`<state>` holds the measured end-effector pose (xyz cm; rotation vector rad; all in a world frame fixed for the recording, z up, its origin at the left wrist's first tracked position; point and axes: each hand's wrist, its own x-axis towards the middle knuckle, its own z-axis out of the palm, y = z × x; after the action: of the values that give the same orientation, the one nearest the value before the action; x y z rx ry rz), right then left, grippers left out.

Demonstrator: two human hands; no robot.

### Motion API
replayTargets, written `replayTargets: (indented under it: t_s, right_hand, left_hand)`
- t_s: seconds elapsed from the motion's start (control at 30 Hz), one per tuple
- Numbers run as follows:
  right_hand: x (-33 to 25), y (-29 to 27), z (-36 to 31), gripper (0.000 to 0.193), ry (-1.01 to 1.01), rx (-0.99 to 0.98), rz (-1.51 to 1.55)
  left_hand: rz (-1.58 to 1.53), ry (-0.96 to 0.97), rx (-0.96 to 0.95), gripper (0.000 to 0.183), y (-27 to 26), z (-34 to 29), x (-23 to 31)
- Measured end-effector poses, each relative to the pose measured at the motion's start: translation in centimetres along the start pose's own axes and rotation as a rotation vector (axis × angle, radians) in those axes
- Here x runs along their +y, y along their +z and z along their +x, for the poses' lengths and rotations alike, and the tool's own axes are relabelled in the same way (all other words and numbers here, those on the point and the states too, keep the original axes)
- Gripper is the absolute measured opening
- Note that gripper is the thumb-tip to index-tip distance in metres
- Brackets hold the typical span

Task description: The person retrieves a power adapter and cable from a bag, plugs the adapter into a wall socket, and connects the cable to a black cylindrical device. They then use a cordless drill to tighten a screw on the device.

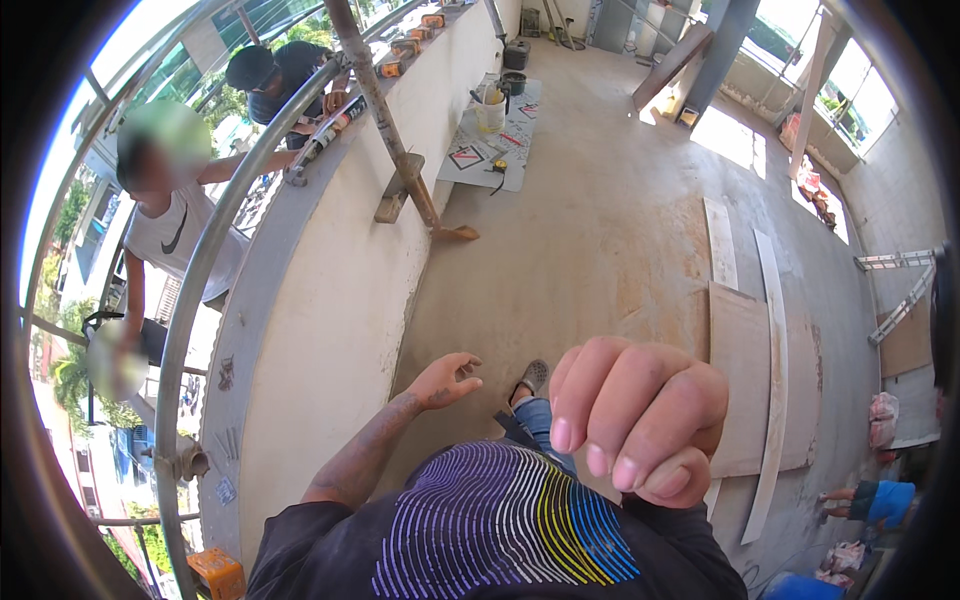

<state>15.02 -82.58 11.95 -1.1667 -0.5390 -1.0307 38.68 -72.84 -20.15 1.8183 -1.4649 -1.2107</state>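
My right hand (640, 418) is raised large and near in front of my chest. Its fingers are curled together with the thumb beneath them, and nothing sticks out of it; the palm is hidden. Lower down and to the left, my left hand (447, 381) hangs over the floor beside the low wall, thumb and fingers bent but apart, holding nothing. Below it, one of my feet shows in a grey clog (535, 375).
A low wall (300, 330) with metal scaffold pipes (190, 290) runs along my left. Beyond it, two people work, one near a caulking gun (325, 135). A printed sheet (515, 140) bears a bucket (490, 110). Boards (740, 370) lie right; a ladder (905, 300) stands farther right.
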Motion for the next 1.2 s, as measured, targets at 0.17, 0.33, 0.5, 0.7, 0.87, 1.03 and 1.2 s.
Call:
replayTargets:
  t_s: [0.17, 0.33, 0.5, 0.7, 0.87, 1.03, 1.2]
  right_hand:
    - [1.8, -15.7, 8.7, 0.025, -0.081, -0.063, 0.011]
    - [-0.4, -31.7, 19.7, 0.033, -0.334, -0.052, 0.042]
    - [-2.6, -48.6, 28.0, 0.022, -0.072, -0.01, -0.103]
    - [10.2, -77.5, 27.7, 0.031, 0.396, 0.352, -0.711]
    - [17.1, -101.8, 12.2, 0.046, 1.113, -0.082, -1.741]
    - [16.8, -116.0, -10.8, 0.047, 1.727, 1.323, -0.599]
    - [15.3, -119.6, -9.7, 0.045, 2.086, 1.005, -0.675]
  left_hand:
    - [-0.148, -0.309, -0.007, 0.054, 2.3, 17.7, -14.9]
    - [0.032, -0.817, -0.137, 0.052, 1.2, 23.9, -18.8]
    - [-0.191, -0.951, -0.03, 0.05, -1.9, 37.9, -12.4]
    - [-0.321, -0.881, 0.094, 0.049, -5.3, 62.4, -11.1]
    - [-0.19, -0.867, 0.01, 0.049, -11.9, 80.9, -10.8]
    - [0.366, -0.237, -0.17, 0.05, -24.1, 106.1, -15.1]
    - [0.192, -0.244, 0.133, 0.047, -35.8, 131.0, -4.3]
